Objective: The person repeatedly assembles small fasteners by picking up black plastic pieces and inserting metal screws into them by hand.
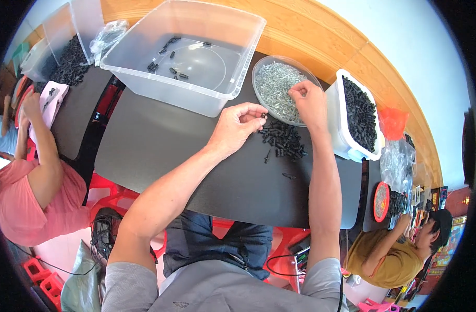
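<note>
Grey-shirted shoulders and two bare forearms fill the near edge, reaching over a dark rectangular tabletop. Left hand: fingers curled, pinching a small black plastic piece at the fingertips. Right hand: fingers bunched, tips down in the round clear dish of silvery metal screws; can't tell if it's gripping one. Loose pile of small black plastic parts on the table between both hands, just below the dish. White tub of black parts right of the dish. Big clear plastic bin behind, a few black pieces inside. Person in pink at left, person in mustard shirt at right, at their own tables.
</note>
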`<state>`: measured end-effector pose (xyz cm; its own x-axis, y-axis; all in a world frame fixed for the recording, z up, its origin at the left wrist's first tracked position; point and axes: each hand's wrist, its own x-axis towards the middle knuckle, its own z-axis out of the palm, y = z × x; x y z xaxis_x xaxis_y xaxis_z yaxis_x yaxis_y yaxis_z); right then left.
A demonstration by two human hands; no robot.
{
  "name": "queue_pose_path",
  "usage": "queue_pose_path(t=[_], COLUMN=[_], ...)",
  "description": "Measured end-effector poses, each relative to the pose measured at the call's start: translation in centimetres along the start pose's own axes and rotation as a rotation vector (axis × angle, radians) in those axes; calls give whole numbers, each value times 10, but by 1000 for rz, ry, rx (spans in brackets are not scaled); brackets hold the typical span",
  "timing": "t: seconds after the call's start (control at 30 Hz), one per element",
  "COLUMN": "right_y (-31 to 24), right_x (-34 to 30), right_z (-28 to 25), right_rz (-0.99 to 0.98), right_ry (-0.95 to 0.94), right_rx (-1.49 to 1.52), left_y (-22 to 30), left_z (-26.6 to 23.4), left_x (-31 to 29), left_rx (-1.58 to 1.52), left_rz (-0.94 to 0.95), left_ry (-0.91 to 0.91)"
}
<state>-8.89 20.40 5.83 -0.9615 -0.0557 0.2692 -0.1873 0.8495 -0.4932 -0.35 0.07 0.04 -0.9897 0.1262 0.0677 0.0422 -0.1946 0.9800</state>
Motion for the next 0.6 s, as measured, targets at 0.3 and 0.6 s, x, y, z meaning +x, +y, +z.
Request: queue_pose_path(t=[0.3, 0.6], right_y=[-6, -41], right_x=[-2, -25], right_z=[-11, -27], right_rz=[14, -210], right_ry=[-167, -566], right_rx=[356, 471], left_y=[-1, -3], left_z=[0, -1], left_x=[0, 2], left_rx=[-98, -31], left_rz=[-19, -18], left_ry=[1, -21])
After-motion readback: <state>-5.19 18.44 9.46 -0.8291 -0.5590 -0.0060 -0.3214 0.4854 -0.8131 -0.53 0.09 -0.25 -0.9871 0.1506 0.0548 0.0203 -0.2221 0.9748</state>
